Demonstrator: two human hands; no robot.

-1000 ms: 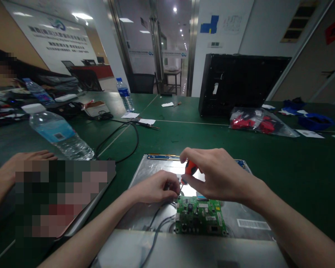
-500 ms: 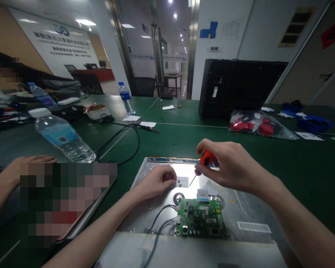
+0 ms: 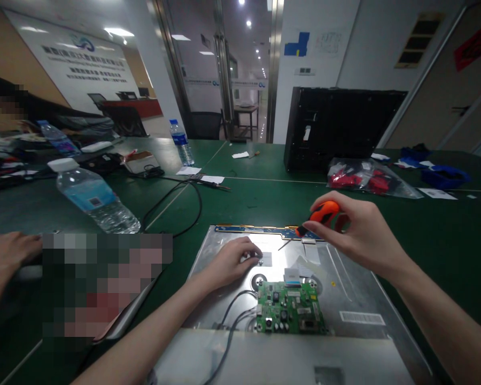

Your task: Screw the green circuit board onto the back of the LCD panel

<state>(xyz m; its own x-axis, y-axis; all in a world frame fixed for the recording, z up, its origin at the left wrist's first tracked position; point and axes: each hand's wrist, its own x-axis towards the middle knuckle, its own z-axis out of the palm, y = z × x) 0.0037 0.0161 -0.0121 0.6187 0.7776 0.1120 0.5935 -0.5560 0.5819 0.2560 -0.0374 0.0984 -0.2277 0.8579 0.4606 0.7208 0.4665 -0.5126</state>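
Note:
My right hand (image 3: 355, 230) grips an orange and black screwdriver (image 3: 324, 213), its thin shaft slanting down to the left above a metal display panel (image 3: 361, 294). Resting on the panel, my left hand (image 3: 234, 262) has its fingers curled together. Tiny screws (image 3: 261, 262) show at its fingertips; whether any is pinched cannot be made out. Closer to me on the panel lies a green circuit board (image 3: 291, 307) with dark cables (image 3: 235, 321) at its left side. A blue circuit strip (image 3: 256, 230) runs along the panel's far edge.
A water bottle (image 3: 98, 198) tilts at the left, near another person's hand (image 3: 8, 251). Behind the panel a black cable (image 3: 200, 206) loops over the green table (image 3: 260, 187). A black monitor housing (image 3: 344, 125) and a plastic bag with red items (image 3: 369, 179) stand farther right.
My right hand has moved right and slightly up with the screwdriver, which now tilts flatter. My left fingers have shifted slightly right, over the screws. The other person's hand has drawn left.

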